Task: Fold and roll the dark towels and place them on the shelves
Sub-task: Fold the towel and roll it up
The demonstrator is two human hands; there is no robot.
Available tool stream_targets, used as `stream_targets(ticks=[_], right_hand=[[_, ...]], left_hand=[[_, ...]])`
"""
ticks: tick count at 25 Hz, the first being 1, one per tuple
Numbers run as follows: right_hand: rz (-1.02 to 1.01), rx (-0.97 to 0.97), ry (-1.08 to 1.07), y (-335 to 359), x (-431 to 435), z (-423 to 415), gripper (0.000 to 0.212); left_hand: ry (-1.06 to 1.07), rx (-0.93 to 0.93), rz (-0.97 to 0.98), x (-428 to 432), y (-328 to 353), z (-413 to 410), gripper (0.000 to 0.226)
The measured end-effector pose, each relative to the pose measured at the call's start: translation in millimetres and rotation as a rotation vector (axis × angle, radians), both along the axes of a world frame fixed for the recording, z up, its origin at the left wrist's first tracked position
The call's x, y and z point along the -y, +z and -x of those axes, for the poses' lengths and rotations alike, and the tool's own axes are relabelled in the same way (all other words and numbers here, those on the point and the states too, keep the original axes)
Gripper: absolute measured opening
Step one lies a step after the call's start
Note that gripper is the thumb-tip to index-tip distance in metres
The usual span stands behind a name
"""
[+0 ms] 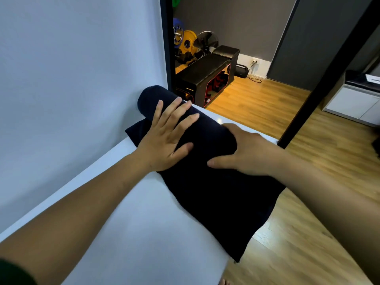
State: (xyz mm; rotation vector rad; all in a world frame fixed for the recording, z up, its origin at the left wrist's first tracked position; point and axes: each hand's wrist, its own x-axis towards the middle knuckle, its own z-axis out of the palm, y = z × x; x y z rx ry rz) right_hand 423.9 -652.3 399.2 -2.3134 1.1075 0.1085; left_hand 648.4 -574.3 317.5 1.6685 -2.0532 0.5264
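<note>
Here, a pale wall (72, 79) fills the left side, and a white table (148, 233) runs along its foot, its far corner reaching toward a doorway. To the right lies a wooden floor (298, 233), crossed by a black post (329, 73) that slants down to the table's far edge. Beyond the doorway stands a black bench (205, 77) with red trim, and behind it yellow and blue weight plates (186, 43) and a fan (205, 41).

On the table lies the dark towel (216, 194), partly rolled. Its rolled part forms a thick cylinder at the far end, close to the wall and the table's corner, while the unrolled part spreads flat toward the camera and hangs over the table's right edge.

The left hand (164, 138) rests palm-down on the near side of the roll, fingers spread and stretched flat over the cloth, thumb lying against the roll; it presses rather than grips. The right hand (248, 153) lies over the roll's right end, palm down, thumb pointing left along the flat cloth; its fingers curve out of sight over the far side, so how tightly they close on the towel cannot be told. The roll sits between and under both hands, with the flat tail running beneath the right wrist.
</note>
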Motion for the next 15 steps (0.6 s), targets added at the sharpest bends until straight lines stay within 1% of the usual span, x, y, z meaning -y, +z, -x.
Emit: stream_targets(ticks=[2, 4, 7, 9, 10, 12, 14, 15], right_hand=[[-0.002, 0.012, -0.027, 7.0, 16.3, -0.9, 0.094], [0.111, -0.049, -0.046, 9.1, 15.6, -5.1, 0.093], [0.522, -0.190, -0.035, -9.5, -15.2, -15.9, 0.095], [0.690, -0.283, -0.033, -21.6, -47.8, -28.2, 0.095], [0.719, -0.318, -0.040, -25.8, -63.7, -33.5, 0.094], [0.677, -0.335, -0.010, -25.4, -86.8, -36.4, 0.088], [0.584, -0.262, 0.074, -8.2, -85.9, -27.5, 0.078], [0.517, -0.191, 0.101, 2.4, -73.8, -22.0, 0.075]], left_hand=[[0.038, 0.002, -0.023, 12.8, 0.8, 4.3, 0.060], [0.040, -0.027, -0.049, 18.6, 7.2, 2.5, 0.058], [0.045, -0.146, -0.033, 24.6, 27.6, -2.8, 0.049], [0.056, -0.190, -0.028, 29.0, 34.8, -0.8, 0.049], [0.049, -0.204, -0.023, 30.4, 35.0, 0.6, 0.050], [0.014, -0.235, -0.031, 31.0, 30.7, -0.9, 0.051], [-0.028, -0.276, -0.056, 28.1, 28.2, -5.3, 0.052], [-0.041, -0.303, -0.071, 26.8, 29.6, -7.0, 0.052]])
